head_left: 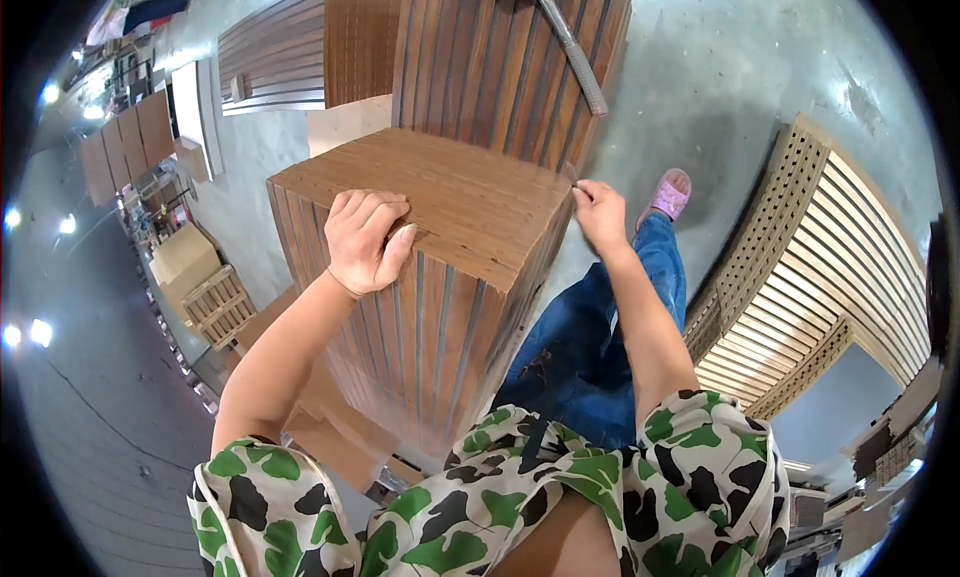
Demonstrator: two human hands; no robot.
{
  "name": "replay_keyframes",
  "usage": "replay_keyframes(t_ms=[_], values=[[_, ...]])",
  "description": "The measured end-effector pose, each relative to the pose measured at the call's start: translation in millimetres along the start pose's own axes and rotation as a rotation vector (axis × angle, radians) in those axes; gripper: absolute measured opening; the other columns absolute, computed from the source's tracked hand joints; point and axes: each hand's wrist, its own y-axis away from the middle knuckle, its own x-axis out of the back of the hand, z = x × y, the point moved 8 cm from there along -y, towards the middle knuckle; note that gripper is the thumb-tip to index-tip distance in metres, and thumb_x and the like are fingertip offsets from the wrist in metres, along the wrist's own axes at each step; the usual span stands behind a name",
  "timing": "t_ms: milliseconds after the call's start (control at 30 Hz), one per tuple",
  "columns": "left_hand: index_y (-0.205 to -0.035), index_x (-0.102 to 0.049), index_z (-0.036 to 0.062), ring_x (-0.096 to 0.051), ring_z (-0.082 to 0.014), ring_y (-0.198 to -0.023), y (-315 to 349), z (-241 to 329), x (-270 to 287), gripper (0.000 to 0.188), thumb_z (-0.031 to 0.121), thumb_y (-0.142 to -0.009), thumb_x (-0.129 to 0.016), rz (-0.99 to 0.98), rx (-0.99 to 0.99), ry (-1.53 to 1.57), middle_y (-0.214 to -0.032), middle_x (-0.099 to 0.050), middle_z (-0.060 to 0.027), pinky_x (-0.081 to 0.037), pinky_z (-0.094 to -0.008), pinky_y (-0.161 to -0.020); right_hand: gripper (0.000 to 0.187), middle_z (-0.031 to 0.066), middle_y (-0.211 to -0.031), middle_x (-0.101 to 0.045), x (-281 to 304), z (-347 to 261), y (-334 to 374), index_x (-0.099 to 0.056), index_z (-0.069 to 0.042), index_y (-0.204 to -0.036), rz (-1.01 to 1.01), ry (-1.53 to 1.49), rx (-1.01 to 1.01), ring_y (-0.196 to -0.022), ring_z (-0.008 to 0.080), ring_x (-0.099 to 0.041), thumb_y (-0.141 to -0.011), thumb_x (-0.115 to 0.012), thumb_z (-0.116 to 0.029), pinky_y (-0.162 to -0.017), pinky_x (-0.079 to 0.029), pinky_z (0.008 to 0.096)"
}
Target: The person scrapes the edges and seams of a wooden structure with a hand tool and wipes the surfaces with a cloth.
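A tall stack of slatted wood panels with a plain brown top face stands right in front of me. My left hand is closed, its fingers curled over the near left part of that top and its thumb lying along the edge. Whatever may be inside its fingers is hidden. At the far right corner of the top, my right hand is closed in a pinch. A tiny dark bit shows at its fingertips, too small to name. Clear film seems to cover the stack's near side.
Behind the stack, a hammer lies on another slatted wood piece. More slatted panels stand at the far left. To the right are pale slatted panels with a perforated edge. My foot in a pink slipper is on the concrete floor.
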Motion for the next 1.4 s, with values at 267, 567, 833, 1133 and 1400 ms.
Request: replay_keyframes(t_ms=[267, 567, 833, 1133, 1400], values=[[-0.081, -0.063, 0.0040, -0.060, -0.0245, -0.076, 6, -4, 9, 0.017, 0.021, -0.081, -0.061, 0.019, 0.009, -0.028, -0.084, -0.066, -0.0079, -0.042, -0.0344, -0.072, 0.010, 0.0065, -0.087, -0.065, 109, -278, 119, -0.066, -0.007, -0.091, -0.525, -0.714, 0.562, -0.085, 0.0240, -0.063, -0.082, -0.065, -0.004, -0.075, -0.052, 0.0322], [-0.096, -0.069, 0.0031, -0.060, -0.0294, -0.087, -16, -13, -27, 0.047, 0.049, -0.086, -0.062, -0.650, 0.512, 0.014, -0.094, -0.065, -0.0134, -0.045, -0.0393, -0.083, 0.013, 0.0165, -0.087, -0.068, 136, -9, 140, -0.069, -0.001, -0.094, -0.093, -0.099, -0.269, -0.076, 0.0272, -0.066, -0.083, -0.069, -0.008, -0.068, -0.051, 0.0328], [-0.099, -0.066, 0.0014, -0.063, -0.0321, -0.101, -77, 45, -174, 0.065, 0.057, -0.066, -0.075, -1.257, 0.216, -0.051, -0.096, -0.067, -0.0182, -0.050, -0.0400, -0.086, 0.018, 0.0181, -0.081, -0.069, 143, 71, 188, -0.070, -0.001, -0.095, -0.145, -0.051, -0.595, -0.075, 0.0280, -0.069, -0.083, -0.068, -0.013, -0.069, -0.052, 0.0339], [-0.113, -0.068, 0.0055, -0.059, -0.0303, -0.114, -80, 4, -289, 0.053, 0.047, -0.080, -0.067, -1.284, 0.437, -0.169, -0.120, -0.064, -0.0148, -0.050, -0.0410, -0.092, 0.018, 0.0120, -0.078, -0.069, 165, 88, 197, -0.070, 0.001, -0.097, -0.136, -0.152, -0.713, -0.068, 0.0167, -0.065, -0.085, -0.068, -0.013, -0.066, -0.051, 0.0285], [-0.083, -0.065, 0.0023, -0.060, -0.0233, -0.073, -65, -26, -326, 0.045, 0.047, -0.086, -0.068, -1.419, 0.654, 0.080, -0.081, -0.062, -0.0128, -0.049, -0.0393, -0.069, 0.019, 0.0080, -0.077, -0.069, 157, 125, 215, -0.069, 0.001, -0.099, -0.106, -0.283, -0.754, -0.068, 0.0129, -0.063, -0.087, -0.068, -0.014, -0.064, -0.050, 0.0263]])
